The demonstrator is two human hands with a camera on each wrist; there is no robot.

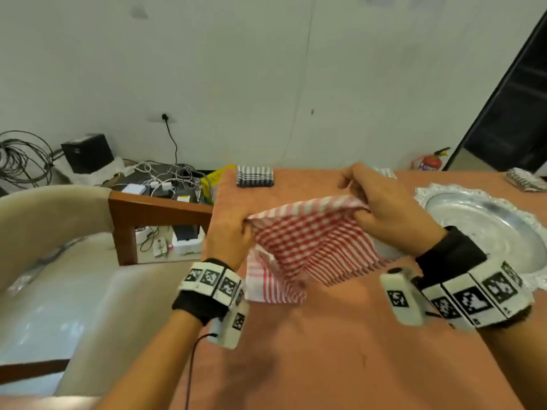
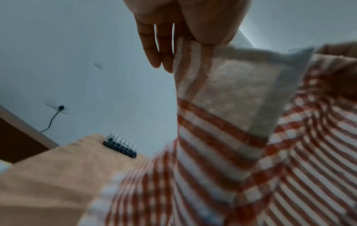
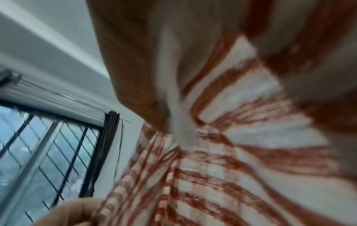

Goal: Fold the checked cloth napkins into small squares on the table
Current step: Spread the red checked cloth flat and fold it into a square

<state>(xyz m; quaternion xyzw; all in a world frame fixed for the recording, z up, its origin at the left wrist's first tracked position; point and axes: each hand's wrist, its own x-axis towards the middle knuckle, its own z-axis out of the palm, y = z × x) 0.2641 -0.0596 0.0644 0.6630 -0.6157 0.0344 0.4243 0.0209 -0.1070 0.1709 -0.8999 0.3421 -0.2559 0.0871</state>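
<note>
Red napkin (image 1: 310,241) hangs between your hands: left hand (image 1: 226,238) pinches one top corner, right hand (image 1: 381,208) the other, above the bench (image 1: 325,350)

1. The left hand (image 1: 226,236) is raised above the table, back toward the head camera, thumb and fingers pinching a corner of the red checked napkin (image 1: 310,241).
2. In the left wrist view, two fingers (image 2: 154,50) stretch out straight beside the cloth.
3. The right hand (image 1: 381,208) sits higher and farther forward, fingers curled over the napkin's upper edge and gripping it.
4. Both forearms reach forward from the bottom of the head view, each wrist carrying a black band and a marker-covered white camera unit.
</note>
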